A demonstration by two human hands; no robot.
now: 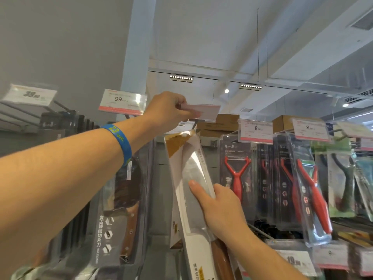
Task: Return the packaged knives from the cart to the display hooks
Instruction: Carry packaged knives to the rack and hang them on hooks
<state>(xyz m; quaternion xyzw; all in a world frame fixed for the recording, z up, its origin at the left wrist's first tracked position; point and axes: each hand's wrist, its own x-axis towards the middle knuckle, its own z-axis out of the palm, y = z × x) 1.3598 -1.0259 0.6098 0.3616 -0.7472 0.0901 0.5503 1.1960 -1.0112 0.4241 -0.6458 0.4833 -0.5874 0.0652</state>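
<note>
Our left hand (167, 112) is held high, its fingers (182, 107) curled to a narrow gap and pinching the near end of a price tag (201, 110), which is tipped up flat. A blue wristband (119, 142) sits on that wrist. Just under these fingers a metal hook (193, 122) projects toward us.

Our right hand (221, 207) grips the packaged knife (191, 174) at mid-length. The thumb (196, 188) lies straight across the front face. The other fingers wrap round the right edge and pass behind it, out of view.

The packaged knife stands tilted, top leaning left. Its upper end is directly below the left fingers and close to the hook; we cannot tell whether its hang hole is on the hook. The package is a white card under clear plastic with a brown top corner. A broad bright blade fills the middle, and a wooden handle shows below the right fingers.

Left of the right thumb hangs a second knife package (123, 199), grey, with a dark blade and a wooden handle, under a 99 tag (123, 104). Right of the right fingers hang red peelers (238, 174) in dark packages, below an 8 tag (255, 130). Beyond the left fingers, cardboard boxes (226, 120) sit on top of the display. Overhead is a white ceiling (201, 37) with strip lamps (181, 77).
</note>
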